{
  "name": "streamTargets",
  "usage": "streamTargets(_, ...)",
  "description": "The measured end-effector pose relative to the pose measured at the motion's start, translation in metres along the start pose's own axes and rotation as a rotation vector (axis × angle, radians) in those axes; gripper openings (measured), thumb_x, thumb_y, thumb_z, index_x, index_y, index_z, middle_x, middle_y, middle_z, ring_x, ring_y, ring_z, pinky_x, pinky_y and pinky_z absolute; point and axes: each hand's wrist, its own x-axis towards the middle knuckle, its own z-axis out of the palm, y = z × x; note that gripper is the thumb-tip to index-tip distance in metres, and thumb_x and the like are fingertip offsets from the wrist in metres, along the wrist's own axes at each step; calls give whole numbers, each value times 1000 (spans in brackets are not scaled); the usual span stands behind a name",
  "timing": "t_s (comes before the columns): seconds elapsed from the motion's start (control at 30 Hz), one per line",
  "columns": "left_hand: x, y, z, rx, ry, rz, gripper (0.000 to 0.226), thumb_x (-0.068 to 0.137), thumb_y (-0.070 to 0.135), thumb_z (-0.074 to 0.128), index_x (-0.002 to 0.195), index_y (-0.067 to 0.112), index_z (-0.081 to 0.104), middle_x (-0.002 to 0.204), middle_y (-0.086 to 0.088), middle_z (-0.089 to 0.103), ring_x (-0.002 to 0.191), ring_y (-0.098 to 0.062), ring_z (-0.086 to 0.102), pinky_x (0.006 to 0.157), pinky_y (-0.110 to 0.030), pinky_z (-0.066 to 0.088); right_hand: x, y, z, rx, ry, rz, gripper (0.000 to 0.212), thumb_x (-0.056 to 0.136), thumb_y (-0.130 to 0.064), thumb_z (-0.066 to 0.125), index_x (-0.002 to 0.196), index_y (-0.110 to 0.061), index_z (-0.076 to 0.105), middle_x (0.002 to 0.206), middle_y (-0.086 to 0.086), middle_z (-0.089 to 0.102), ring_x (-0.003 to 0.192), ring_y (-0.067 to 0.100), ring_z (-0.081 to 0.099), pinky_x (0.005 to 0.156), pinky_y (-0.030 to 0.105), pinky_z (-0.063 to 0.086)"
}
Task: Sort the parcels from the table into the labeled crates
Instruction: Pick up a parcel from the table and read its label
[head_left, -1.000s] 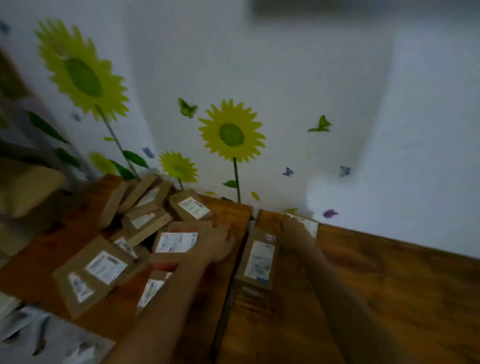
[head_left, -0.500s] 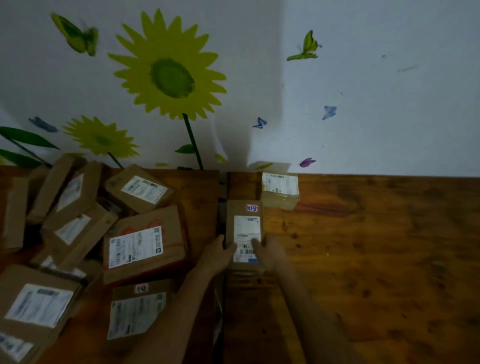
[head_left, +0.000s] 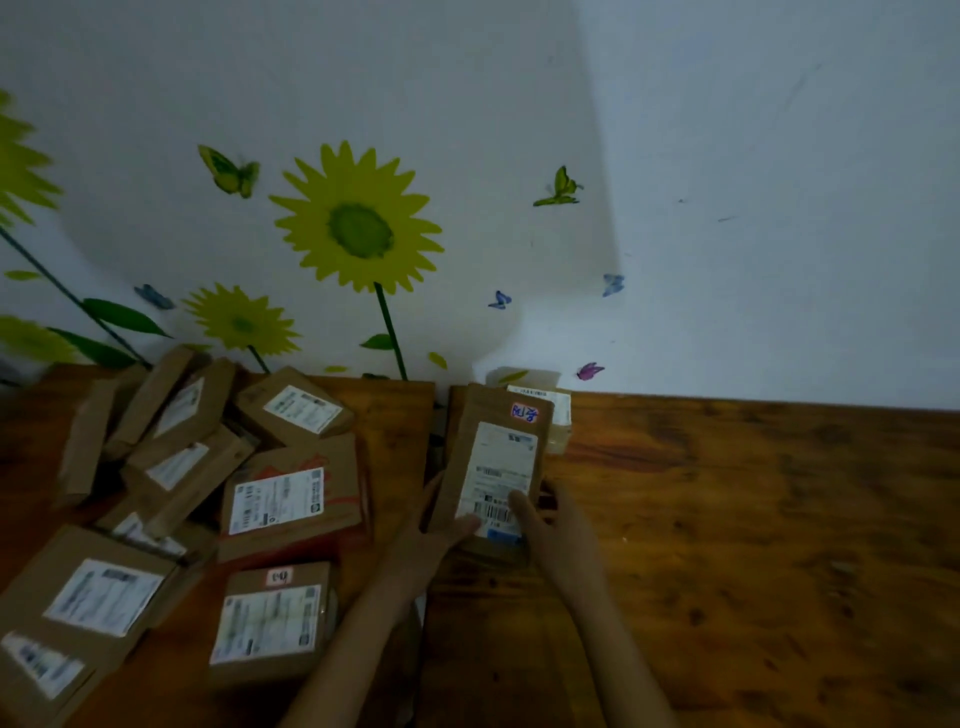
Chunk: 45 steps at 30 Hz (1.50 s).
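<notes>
Lifted since the half-second-earlier frame, the narrow parcel (head_left: 491, 467) now tilts up toward the camera with its far end raised in front of the small parcel (head_left: 556, 415) at the wall; before, it lay flat on the table (head_left: 753, 519) with both hands only at its near end. Head view, the sole view: the left hand (head_left: 434, 535) grips the near left edge, thumb lying over the lower part of the white shipping label, remaining fingers hidden behind the cardboard. The right hand (head_left: 550, 525) holds the near right corner, thumb pressed on the barcode area, fingers curled round the side. A small sticker (head_left: 524, 413) with handwritten characters sits near the top of the face — too small to read here. To the left, the pile of parcels (head_left: 208, 493) lies unsorted on the adjoining tabletop, several overlapping, labels facing up. No crate is in view. Judgement: the lift signals that one parcel has been selected and is being presented for label reading — the step that decides its destination crate. Sorting appears to be at an early stage, given the number of parcels left on the table. Dim lighting may hinder reading the label; the two-handed hold looks secure.
</notes>
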Motion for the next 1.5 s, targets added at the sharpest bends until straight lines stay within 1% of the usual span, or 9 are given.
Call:
streamTargets(0.1, -23, 27, 4, -5, -62, 75, 52, 85, 11, 73, 127, 35, 54, 127, -2, 62, 105, -18, 69, 72, -24, 59, -22, -15, -38, -77, 43, -133, 39, 96, -37, 65, 131, -24, 54, 124, -11, 61, 97, -3, 59, 58, 12, 50)
streamTargets(0.23, -44, 72, 1, 344, -178, 152, 47, 79, 23, 84, 116, 41, 60, 128, 0, 59, 109, -11, 66, 79, -21, 57, -43, -27, -95, -250, 211, -341, 75, 88, -44, 72, 151, -24, 37, 152, -1, 41, 141, 19, 37, 109, 35, 41)
streamTargets(0.37, -59, 127, 8, 720, -386, 220, 38, 84, 25, 78, 117, 42, 67, 138, 10, 51, 121, -1, 54, 88, -16, 52, -51, -57, -134, -534, -65, -454, 103, 80, -61, 72, 160, -33, 13, 166, -10, 11, 153, 17, 8, 121, 40, 19)
streamTargets(0.6, -102, 201, 70, 1135, -683, 268, 30, 88, 29, 75, 112, 45, 67, 140, 3, 44, 130, -15, 46, 106, -32, 45, -79, -83, -152, -460, -743, -342, 72, 86, -38, 77, 142, -52, 35, 125, -13, 65, 102, 6, 70, 81, 25, 61)
streamTargets(0.7, -114, 206, 75, 1063, -629, 324, 38, 83, 38, 72, 120, 46, 65, 138, -12, 51, 126, -35, 52, 106, -51, 45, -89, -66, -153, -132, -780, -312, 71, 85, -34, 77, 145, -43, 40, 129, -3, 67, 115, 19, 68, 93, 41, 59)
streamTargets(0.8, -131, 196, 67, 835, -337, 368, 45, 80, 51, 76, 122, 47, 62, 134, -9, 57, 116, -22, 62, 97, -36, 53, -98, -42, -144, 141, -660, -263, 86, 73, -50, 82, 148, -40, 40, 132, 2, 66, 116, 28, 68, 96, 52, 56)
streamTargets(0.93, -156, 152, 61, 390, 90, 514, 44, 75, 63, 74, 115, 47, 67, 128, 10, 64, 116, -9, 62, 102, -45, 51, -111, -30, -131, 398, -406, -272, 101, 58, -59, 84, 147, -38, 42, 130, 1, 67, 111, 27, 70, 89, 52, 60)
streamTargets(1.13, -184, 116, 109, 100, 121, 545, 43, 79, 47, 63, 121, 51, 55, 114, 13, 71, 97, -11, 72, 67, -25, 58, -139, -39, -121, 569, -204, -331, 100, 56, -63, 80, 145, -37, 44, 126, -2, 69, 110, 23, 70, 87, 48, 61)
streamTargets(1.5, -221, 154, 127, -36, 137, 664, 31, 87, 35, 64, 115, 28, 55, 108, -9, 73, 83, -23, 74, 58, -27, 55, -190, -54, -142, 593, -178, -440, 101, 49, -62, 76, 143, -41, 47, 116, -13, 73, 103, 9, 72, 71, 26, 61)
